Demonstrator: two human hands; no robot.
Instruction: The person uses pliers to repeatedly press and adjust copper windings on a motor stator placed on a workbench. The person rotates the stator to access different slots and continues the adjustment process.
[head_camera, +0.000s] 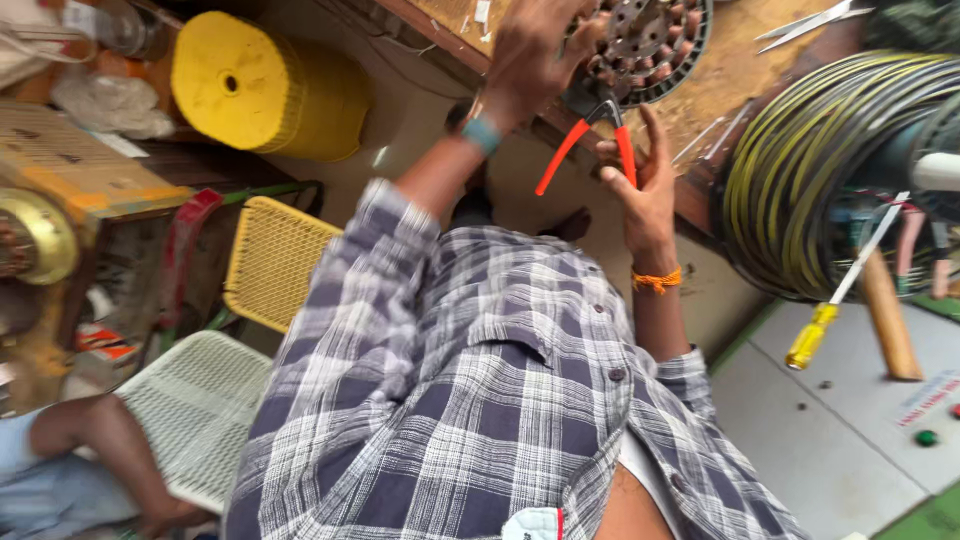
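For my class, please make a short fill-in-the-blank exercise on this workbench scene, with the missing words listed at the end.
1. The right hand holds pliers with ____ handles.
2. The left hand rests on a round motor stator lying on the ____.
3. The screwdriver leaning at the right has a ____ handle.
4. On the right wrist sits an ____ thread band.

Missing words: red; workbench; yellow; orange
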